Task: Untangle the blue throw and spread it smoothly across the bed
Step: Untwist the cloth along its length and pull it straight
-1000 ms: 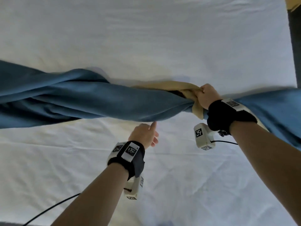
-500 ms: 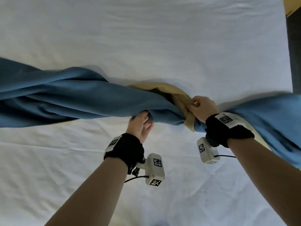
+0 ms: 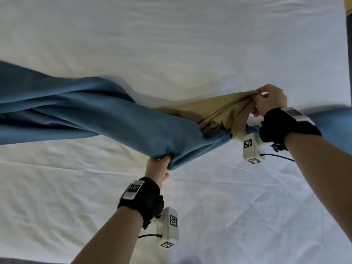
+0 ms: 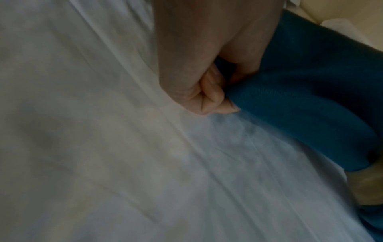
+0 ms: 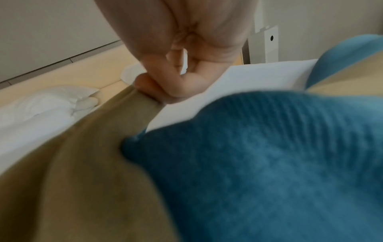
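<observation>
The blue throw (image 3: 95,119) lies twisted in a long roll across the white bed (image 3: 171,44), its tan underside (image 3: 219,111) showing at the twist. My left hand (image 3: 158,168) grips the near blue fold from below; in the left wrist view its fingers (image 4: 209,98) curl into the blue throw (image 4: 300,101). My right hand (image 3: 270,101) pinches the tan edge and holds it raised above the bed. The right wrist view shows my right hand (image 5: 163,85) clamping the tan cloth (image 5: 82,163) with the blue side (image 5: 269,163) below it.
White sheet (image 3: 228,216) extends toward me, wrinkled. The bed's right edge and dark floor (image 3: 349,54) run along the right. White pillows (image 5: 51,101), a beige headboard (image 5: 68,77) and a wall lie beyond in the right wrist view.
My left hand reached up, took hold of the blue fold and pulled it toward me. My right hand lifted the tan edge up and to the right, opening the twist.
</observation>
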